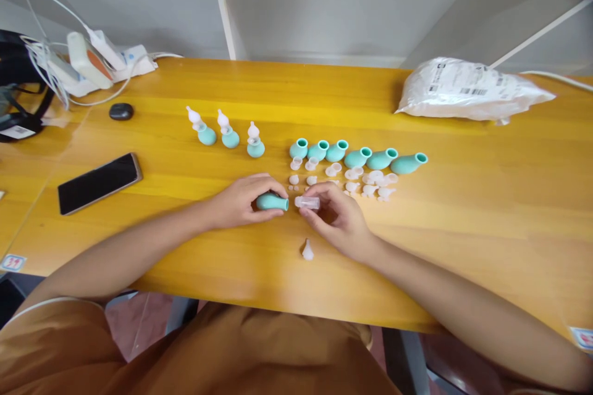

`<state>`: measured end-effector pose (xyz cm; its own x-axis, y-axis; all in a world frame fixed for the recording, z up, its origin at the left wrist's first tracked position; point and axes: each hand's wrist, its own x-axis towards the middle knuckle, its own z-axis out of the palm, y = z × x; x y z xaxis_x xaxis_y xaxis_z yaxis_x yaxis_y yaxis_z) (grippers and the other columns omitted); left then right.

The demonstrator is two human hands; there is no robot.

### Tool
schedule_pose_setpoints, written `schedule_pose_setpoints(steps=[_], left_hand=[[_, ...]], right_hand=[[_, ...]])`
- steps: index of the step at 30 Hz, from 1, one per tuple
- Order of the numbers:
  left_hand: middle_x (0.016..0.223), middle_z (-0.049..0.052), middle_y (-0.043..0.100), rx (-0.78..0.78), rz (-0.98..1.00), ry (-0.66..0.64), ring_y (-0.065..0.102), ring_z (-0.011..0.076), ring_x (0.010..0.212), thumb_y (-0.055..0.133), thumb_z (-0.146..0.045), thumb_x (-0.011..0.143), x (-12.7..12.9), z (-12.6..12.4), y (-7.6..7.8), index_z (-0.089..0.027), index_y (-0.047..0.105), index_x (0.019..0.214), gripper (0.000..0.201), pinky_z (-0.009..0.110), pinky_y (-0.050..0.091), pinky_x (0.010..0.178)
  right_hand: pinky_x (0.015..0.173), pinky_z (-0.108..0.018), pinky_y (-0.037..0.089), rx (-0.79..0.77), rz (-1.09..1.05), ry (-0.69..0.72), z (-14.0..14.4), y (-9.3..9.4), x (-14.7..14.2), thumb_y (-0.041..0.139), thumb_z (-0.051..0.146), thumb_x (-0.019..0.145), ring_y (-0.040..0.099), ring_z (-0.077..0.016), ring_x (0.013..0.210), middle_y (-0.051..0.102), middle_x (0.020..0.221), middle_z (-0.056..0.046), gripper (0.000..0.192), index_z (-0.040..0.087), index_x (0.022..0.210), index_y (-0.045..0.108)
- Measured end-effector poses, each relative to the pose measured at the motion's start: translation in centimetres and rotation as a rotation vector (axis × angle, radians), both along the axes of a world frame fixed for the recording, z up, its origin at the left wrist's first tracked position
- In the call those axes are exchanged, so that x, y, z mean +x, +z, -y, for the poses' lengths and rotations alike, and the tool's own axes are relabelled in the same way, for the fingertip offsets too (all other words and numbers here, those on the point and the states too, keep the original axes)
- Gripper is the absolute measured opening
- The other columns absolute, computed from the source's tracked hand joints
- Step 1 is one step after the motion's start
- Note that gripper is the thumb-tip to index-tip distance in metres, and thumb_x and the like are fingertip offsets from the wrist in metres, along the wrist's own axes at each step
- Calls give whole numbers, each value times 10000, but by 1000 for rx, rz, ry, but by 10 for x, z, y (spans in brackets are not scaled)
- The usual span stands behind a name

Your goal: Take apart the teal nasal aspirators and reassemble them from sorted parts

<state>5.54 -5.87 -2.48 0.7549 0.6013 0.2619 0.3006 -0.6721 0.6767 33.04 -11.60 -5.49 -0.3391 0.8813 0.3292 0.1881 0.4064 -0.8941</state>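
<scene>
I have my left hand (241, 200) gripping a teal bulb (272, 201) and my right hand (340, 216) pinching a clear tube (308, 202) at its mouth above the worktop (463, 228), three assembled units (225, 131) standing behind and six bare bulbs (356, 155) left.

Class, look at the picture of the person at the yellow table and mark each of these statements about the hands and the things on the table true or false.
1. The left hand holds a teal bulb. True.
2. The right hand holds a dark phone. False: it holds a small clear tube; the phone lies apart, on the table.
3. Three bulbs with white tips stand at the back left. True.
4. Six open teal bulbs lie in a row beyond the hands. True.
5. A white tip sits inside the plastic bag. False: it lies loose near the right hand; the plastic bag is far right.
</scene>
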Motion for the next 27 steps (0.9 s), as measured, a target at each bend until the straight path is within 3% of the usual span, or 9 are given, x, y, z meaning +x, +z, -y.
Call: schedule_pose_setpoints(steps=[6, 12, 22, 27], left_hand=[[1137, 58, 767, 18, -2, -52, 712, 218, 1029, 729, -302, 1037, -1, 0, 0, -229, 699, 1222, 201, 335, 522, 950], [1137, 56, 771, 22, -4, -84, 710, 212, 1026, 734, -295, 1045, -1, 1, 0, -229, 694, 1230, 201, 322, 523, 934], [1112, 41, 782, -64, 20, -22, 726, 194, 978, 743, -334, 1039, 0, 5, 2, -237, 715, 1201, 191, 317, 528, 915], [1145, 79, 752, -78, 32, 6, 705, 231, 1072, 643, -336, 1090, 9, 21, 2, -220, 664, 1182, 150, 369, 548, 986]], right_hand=[[591, -258, 556, 60, 44, 103, 0, 6, -1, 714, 237, 1074, 674, -147, 702, 743, 967, -16, 141, 263, 1192, 643], [597, -255, 574, 117, 33, 111, -2, 7, -1, 765, 249, 1070, 705, -155, 766, 769, 1110, -55, 151, 263, 1186, 670], [694, -310, 559, 236, 83, 97, -6, 6, 1, 795, 244, 1059, 670, -196, 861, 704, 1043, -61, 136, 247, 1142, 688], [660, -302, 496, 239, 124, 111, -5, 7, 3, 785, 259, 1069, 617, -176, 751, 655, 899, -15, 127, 242, 1087, 661]])
